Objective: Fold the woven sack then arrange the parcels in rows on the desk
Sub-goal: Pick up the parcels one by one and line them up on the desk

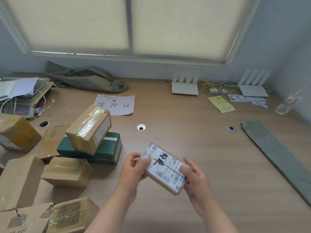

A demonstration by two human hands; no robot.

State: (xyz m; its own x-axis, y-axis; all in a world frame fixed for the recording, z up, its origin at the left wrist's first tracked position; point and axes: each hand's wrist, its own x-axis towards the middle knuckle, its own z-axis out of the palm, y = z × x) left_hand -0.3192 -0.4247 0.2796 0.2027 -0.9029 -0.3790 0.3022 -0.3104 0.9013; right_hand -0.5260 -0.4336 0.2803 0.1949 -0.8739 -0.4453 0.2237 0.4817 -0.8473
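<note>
both hands are holding one flat parcel (161, 164) just above the middle of the worktop (193, 132), close in front of the person. the left hand (133, 172) is wrapping its grip round the parcel's left end, thumb over the labelled face and fingers curling behind. the right hand (196, 182) is taking the right end, thumb pressing on the label, so both grips are closed on the parcel and neither is hanging loose. the parcel is tilting, its far corner pointing away to the left, and as far as i can tell it is not touching the wood. the folded sack (276, 158) seems to be lying as a long grey-green strip near the right edge, so the folding looks done and the rows are only beginning; no row is showing yet. the risk from here is mostly in the placing: the label is looking glossy, so a loosening grip could be letting the parcel slide and land crooked, throwing off every row after it. the left forearm is also passing near the pile of boxes (67, 170), where a brown box (89, 128) is leaning on a green box (107, 153) — a careless reach could be knocking it off.
</note>
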